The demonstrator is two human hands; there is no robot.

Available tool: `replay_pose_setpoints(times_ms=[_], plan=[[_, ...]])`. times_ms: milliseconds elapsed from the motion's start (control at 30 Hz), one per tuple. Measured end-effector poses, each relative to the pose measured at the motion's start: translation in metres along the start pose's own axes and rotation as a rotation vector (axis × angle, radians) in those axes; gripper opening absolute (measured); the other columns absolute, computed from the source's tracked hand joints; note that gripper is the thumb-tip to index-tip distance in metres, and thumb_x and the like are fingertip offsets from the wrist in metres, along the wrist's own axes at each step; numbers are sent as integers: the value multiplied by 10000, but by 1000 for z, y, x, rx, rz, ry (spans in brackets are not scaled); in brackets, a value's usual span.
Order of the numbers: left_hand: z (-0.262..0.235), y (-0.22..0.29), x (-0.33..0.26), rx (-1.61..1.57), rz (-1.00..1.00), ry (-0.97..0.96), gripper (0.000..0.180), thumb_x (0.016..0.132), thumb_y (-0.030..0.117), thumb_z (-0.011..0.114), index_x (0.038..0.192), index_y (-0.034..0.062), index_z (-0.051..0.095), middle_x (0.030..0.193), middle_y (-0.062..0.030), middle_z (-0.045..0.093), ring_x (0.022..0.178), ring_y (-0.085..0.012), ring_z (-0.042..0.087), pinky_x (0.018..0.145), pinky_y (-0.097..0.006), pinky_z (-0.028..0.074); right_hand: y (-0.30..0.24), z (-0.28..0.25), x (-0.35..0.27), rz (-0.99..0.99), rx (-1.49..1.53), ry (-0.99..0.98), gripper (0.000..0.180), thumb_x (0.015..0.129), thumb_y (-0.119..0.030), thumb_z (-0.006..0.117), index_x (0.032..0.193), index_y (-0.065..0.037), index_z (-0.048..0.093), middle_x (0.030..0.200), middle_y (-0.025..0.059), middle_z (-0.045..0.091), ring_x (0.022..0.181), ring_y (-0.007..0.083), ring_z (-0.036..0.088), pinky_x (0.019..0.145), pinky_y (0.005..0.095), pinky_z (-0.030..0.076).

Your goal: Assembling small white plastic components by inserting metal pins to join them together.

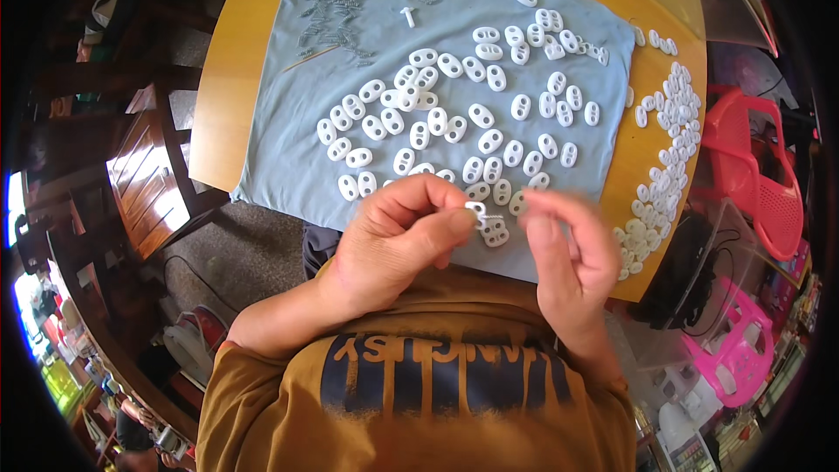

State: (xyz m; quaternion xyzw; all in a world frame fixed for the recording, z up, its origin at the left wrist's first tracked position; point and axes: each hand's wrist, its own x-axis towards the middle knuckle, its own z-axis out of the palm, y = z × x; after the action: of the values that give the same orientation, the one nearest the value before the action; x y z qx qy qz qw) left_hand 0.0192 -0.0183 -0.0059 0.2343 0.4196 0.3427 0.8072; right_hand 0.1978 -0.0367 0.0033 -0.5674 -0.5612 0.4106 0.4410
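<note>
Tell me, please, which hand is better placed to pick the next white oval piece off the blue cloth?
The right hand, probably: its fingers look free and hover beside the loose white oval pieces on the blue cloth, while the left hand pinches a white piece.

I see a round wooden table [229, 79] over a grey floor [245, 253]. Dark wooden furniture [149, 166] stands left, pink plastic chairs [752, 175] right. Bright daylight comes in at the far left [17, 210].

I count one blue cloth [288, 135] on one round table [229, 79], several dozen white oval pieces [489, 140] too many to count exactly, and two pink chairs [752, 175].
</note>
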Motion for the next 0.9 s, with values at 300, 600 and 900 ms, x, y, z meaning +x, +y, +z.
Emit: replay_pose_setpoints(times_ms=[300, 600, 900], plan=[[-15, 7, -7, -107, 190, 41, 52, 867, 95, 549, 866, 52, 519, 894, -96, 580, 555, -126, 524, 513, -227, 431, -3, 23, 59, -455, -714, -20, 226, 726, -33, 652, 944, -7, 601, 908, 113, 562, 818, 286, 540, 713, 356, 433], [-27, 12, -7, -223, 196, 60, 58, 837, 18, 534, 802, 43, 496, 833, -126, 592, 447, -119, 467, 426, -229, 377, 3, 35, 72, -516, -859, -118, 184, 642, -9, 646, 800, -43, 557, 796, 60, 536, 740, 247, 518, 658, 359, 408], [-28, 15, -11, -385, 238, -72, 56, 849, 1, 542, 887, 17, 503, 824, -93, 597, 520, -108, 520, 520, -217, 429, -20, 34, 43, 122, 125, -209, 186, 815, -1, 574, 1000, -20, 584, 787, 3, 553, 751, 110, 529, 650, 232, 424]])
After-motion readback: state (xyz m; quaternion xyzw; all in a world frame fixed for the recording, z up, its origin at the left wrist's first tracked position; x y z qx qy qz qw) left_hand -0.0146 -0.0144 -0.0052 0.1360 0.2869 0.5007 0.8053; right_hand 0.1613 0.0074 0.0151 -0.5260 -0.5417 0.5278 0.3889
